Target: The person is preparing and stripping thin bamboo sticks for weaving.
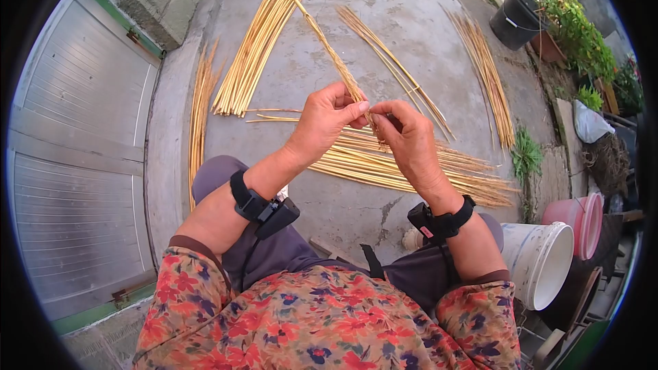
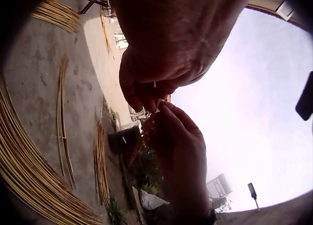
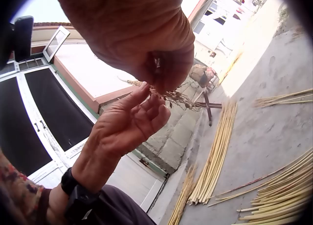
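Observation:
In the head view a long dried stalk (image 1: 305, 15) with a feathery seed head (image 1: 340, 68) slants down from the top into both hands. My left hand (image 1: 322, 123) grips the seed head between thumb and curled fingers. Beside it my right hand (image 1: 411, 138) pinches the lower wisps with thumb and forefinger, the fingertips of both hands nearly meeting. In the right wrist view thin seed sprays (image 3: 181, 99) stick out past the left hand (image 3: 128, 122). The left wrist view shows the right hand (image 2: 178, 147) in shadow, its fingertips at the wisps.
Bundles of stalks lie on the concrete: a thick one (image 1: 257, 48) at upper left, one (image 1: 370, 164) just beyond the knees, a thin one (image 1: 394, 62), one (image 1: 488, 75) at right. Buckets, one white (image 1: 524, 257) and one pink (image 1: 569, 216), stand right; a metal door (image 1: 82, 137) is left.

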A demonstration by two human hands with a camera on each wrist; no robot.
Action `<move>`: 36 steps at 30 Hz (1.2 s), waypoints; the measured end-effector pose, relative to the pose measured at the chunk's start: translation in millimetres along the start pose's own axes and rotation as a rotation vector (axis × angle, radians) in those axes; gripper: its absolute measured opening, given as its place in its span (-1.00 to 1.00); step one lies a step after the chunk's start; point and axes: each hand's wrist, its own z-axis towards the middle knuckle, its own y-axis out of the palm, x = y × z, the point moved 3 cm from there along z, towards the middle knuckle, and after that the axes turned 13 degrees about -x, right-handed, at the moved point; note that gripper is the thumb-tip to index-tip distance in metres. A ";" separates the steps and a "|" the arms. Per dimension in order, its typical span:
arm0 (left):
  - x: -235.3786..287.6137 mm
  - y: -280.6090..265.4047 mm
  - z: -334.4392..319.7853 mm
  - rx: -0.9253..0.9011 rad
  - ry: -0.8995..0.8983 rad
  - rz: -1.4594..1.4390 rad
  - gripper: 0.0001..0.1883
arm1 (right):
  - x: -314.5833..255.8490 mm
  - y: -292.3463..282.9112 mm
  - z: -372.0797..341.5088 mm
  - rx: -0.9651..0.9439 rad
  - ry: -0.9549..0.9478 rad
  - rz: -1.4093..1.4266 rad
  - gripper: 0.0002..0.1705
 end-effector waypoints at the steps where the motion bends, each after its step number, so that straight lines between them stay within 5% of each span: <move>1: 0.0 -0.5 -0.1 0.006 0.018 0.035 -0.88 | 0.1 0.3 0.7 -0.006 0.011 0.007 -0.89; 13: -1.5 -2.9 -2.9 0.031 0.023 0.106 -0.89 | -7.5 4.3 3.6 -0.002 -0.168 -0.410 -0.91; 16: 0.2 -4.5 -2.2 0.040 0.020 0.128 -0.88 | -3.9 3.1 6.8 -0.053 -0.120 -0.203 -0.91; 28: -3.9 -3.7 -1.1 0.041 0.008 0.171 -0.89 | -5.7 5.0 7.4 0.020 -0.118 -0.422 -0.93; 36: -2.1 -5.9 -2.0 0.047 0.012 0.169 -0.87 | -4.1 5.7 7.7 -0.012 -0.112 -0.276 -0.92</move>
